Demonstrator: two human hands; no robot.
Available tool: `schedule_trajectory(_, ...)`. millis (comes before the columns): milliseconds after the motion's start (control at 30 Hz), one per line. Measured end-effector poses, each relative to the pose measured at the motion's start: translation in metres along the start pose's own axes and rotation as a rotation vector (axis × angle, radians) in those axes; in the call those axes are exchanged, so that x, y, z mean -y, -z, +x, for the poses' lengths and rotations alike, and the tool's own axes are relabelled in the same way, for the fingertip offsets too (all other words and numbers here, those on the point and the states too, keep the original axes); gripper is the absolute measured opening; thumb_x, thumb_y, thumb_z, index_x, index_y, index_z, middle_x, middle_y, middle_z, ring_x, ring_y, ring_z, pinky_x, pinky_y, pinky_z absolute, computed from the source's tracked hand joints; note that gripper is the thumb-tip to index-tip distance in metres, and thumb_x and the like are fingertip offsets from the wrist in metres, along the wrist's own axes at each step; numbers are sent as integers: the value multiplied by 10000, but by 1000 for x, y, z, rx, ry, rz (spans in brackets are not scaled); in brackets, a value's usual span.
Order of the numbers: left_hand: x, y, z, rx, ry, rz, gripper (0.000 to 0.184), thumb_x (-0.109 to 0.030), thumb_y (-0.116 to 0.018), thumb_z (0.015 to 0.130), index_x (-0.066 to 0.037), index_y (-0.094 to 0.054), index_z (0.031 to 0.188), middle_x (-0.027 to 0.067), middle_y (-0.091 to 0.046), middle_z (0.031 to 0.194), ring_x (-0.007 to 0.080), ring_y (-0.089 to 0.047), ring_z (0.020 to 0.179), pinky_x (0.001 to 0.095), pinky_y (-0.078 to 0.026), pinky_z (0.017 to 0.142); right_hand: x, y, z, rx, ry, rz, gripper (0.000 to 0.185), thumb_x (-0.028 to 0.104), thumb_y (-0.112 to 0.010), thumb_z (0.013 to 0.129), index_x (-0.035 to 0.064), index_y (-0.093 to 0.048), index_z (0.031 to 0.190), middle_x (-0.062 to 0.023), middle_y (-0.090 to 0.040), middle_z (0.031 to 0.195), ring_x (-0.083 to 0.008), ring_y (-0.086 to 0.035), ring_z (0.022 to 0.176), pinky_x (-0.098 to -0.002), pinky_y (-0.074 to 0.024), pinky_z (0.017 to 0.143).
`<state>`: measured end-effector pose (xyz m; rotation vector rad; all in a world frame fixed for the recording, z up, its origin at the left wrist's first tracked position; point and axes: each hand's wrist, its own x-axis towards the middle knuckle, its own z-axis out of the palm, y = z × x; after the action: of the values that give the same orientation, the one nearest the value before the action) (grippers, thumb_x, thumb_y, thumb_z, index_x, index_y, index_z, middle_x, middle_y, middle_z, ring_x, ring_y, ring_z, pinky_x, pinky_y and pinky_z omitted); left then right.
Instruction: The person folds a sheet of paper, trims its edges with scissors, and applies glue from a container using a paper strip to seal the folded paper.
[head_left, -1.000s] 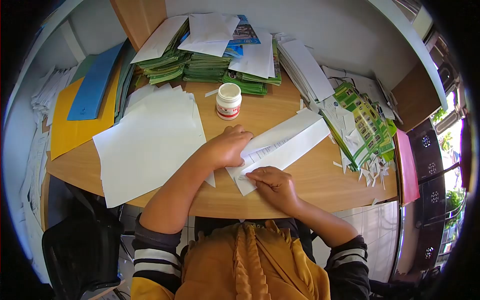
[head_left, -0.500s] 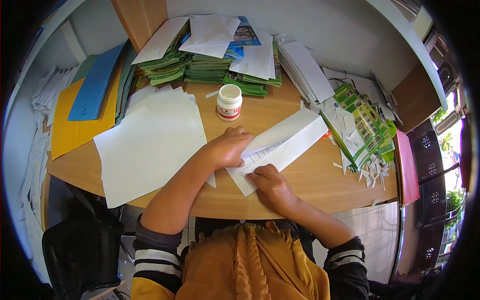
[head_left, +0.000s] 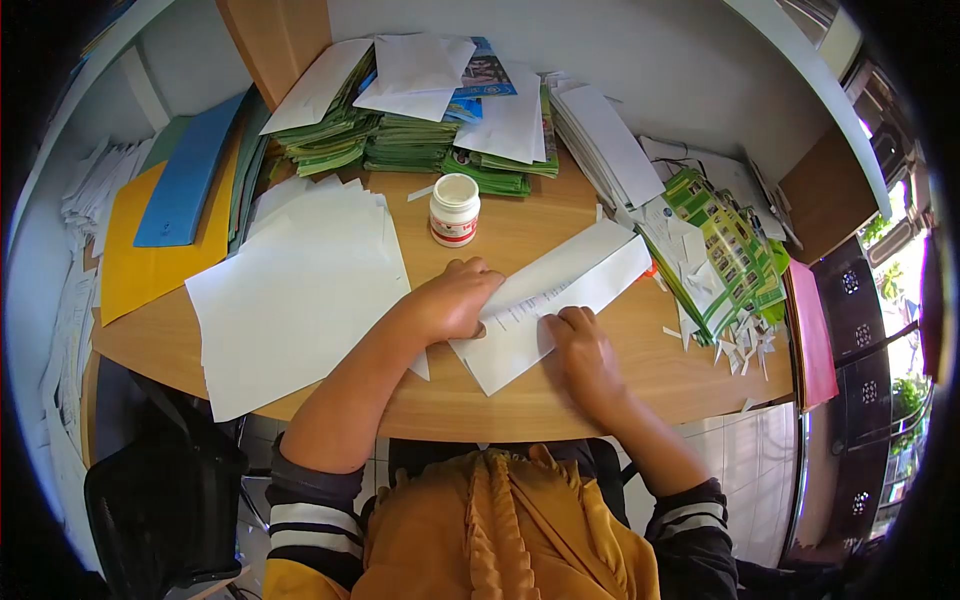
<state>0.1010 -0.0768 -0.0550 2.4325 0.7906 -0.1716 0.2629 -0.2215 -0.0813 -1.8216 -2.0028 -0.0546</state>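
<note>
A folded white sheet of paper [head_left: 610,285] lies slantwise on the desk, its upper flap partly lifted and printed lines showing inside the fold. My left hand [head_left: 458,300] is closed on the flap at the sheet's left end. On the lower layer, near the middle of the fold, rest the curled, closed fingers of my right hand [head_left: 588,360]; its fingertips are partly hidden. Just beyond my hands stands an open white jar [head_left: 455,214] with a red-and-white label. To the left, partly under my left forearm, spreads a pile of white sheets [head_left: 300,290].
Stacks of green booklets [head_left: 408,150] topped with white envelopes line the back. A blue folder [head_left: 190,175] and a yellow folder [head_left: 125,265] lie left. Green printed sheets [head_left: 725,235] and paper scraps [head_left: 745,340] are at right. A black chair [head_left: 165,500] stands lower left.
My right hand has slid up and to the right along the paper, from near its lower left corner to mid-fold. My left hand stays at the left end.
</note>
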Motion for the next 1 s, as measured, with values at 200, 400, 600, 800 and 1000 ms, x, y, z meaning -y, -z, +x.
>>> schedule_trajectory(200, 0, 1, 0, -2, -4, 11, 632, -2, -688, 642, -66, -469, 1231, 79, -464, 1208, 288, -426, 1121, 338, -377, 962, -22, 10, 7, -76, -29, 9, 303, -7, -586, 679, -6, -606, 982, -152, -562, 951, -308, -540, 854, -362, -473, 728)
schedule_trajectory(400, 0, 3, -1, 10, -1, -9, 639, -8, -687, 642, -61, -462, 1237, 81, -463, 1210, 288, -428, 1119, 334, -379, 959, 23, 6, -5, -58, 219, 327, 298, -36, -585, 679, 6, -617, 972, -132, -567, 926, -294, -546, 816, -343, -476, 714)
schedule_trajectory(600, 1, 2, 0, 8, 6, 10, 646, -15, -685, 643, -63, -456, 1245, 73, -462, 1213, 279, -431, 1118, 331, -381, 957, 36, -15, -5, 22, 206, 287, 284, -37, -588, 696, 11, -622, 973, -121, -570, 936, -265, -548, 788, -319, -472, 693)
schedule_trajectory(800, -1, 3, -1, 15, 15, 6, 649, -21, -691, 643, -70, -456, 1246, 69, -461, 1214, 268, -433, 1120, 329, -382, 955, 36, -18, -3, 87, 132, 473, 221, -32, -584, 740, 4, -632, 953, -101, -586, 889, -240, -541, 746, -296, -458, 658)
schedule_trajectory(1000, 1, 2, -1, 3, 1, 17, 644, -26, -697, 647, -74, -458, 1243, 69, -459, 1216, 263, -434, 1122, 324, -383, 952, 26, 18, 9, 315, -401, 995, 184, -36, -572, 770, -3, -639, 938, -84, -597, 835, -226, -532, 718, -285, -445, 642)
